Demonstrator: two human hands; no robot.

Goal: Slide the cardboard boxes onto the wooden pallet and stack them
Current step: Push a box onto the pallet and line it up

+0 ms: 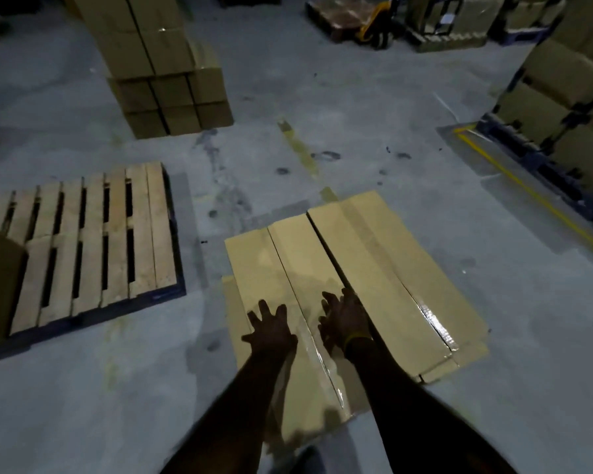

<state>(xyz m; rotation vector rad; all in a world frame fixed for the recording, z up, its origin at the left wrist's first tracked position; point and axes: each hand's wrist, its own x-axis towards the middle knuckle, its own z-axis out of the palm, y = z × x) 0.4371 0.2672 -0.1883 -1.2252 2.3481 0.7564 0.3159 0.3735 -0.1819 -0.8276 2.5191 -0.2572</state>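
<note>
Wooden pallet (89, 241) well left of near box (288, 302), long axis running away. Left hand (271, 331) nearer pallet, right hand (344, 323) — both flat, fingers spread, gripping nothing.

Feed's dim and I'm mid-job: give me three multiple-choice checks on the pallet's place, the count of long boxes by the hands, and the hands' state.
1. The pallet lies where from the long boxes?
A left B right C under them
2. Long boxes side by side?
A one B two C four
3. The left hand and right hand are:
A fists B gripping a strap C fingers spread over a box

A: slats show left of the boxes.
B: one dark gap splits two tops.
C: fingers straight on the near box.
</note>
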